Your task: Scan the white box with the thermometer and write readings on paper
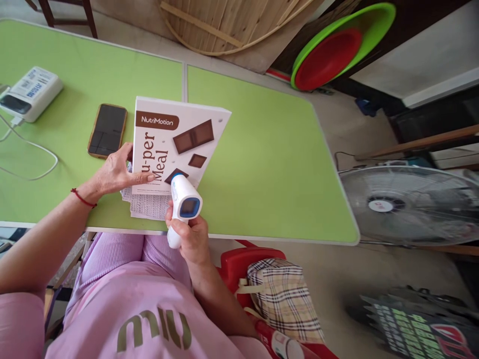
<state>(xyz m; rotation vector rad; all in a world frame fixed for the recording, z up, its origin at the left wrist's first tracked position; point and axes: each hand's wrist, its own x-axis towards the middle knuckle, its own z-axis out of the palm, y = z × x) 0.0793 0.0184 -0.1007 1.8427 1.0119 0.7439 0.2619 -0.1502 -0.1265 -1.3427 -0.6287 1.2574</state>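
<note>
My left hand (121, 172) grips the left edge of a white and brown NutriMotion box (175, 149), its thumb across the front and the other fingers behind. The box stands tilted on the green table (269, 164). Wrapped in my right hand (192, 237) is the handle of a white infrared thermometer (184, 192) with a blue-rimmed screen. The thermometer's front end is close to the box's lower right; I cannot tell whether they touch. Handwritten paper (147, 207) with torn edges lies beneath the box, partly hidden by it. A phone (108, 130) rests left of the box.
A white power bank (32, 93) with a cable (48, 154) is at the table's left. A large fan (407, 204) stands beyond the right edge. A red chair (234, 262) holding a plaid bag (286, 294) is beside me. Green and red basins (329, 57) lean at the back.
</note>
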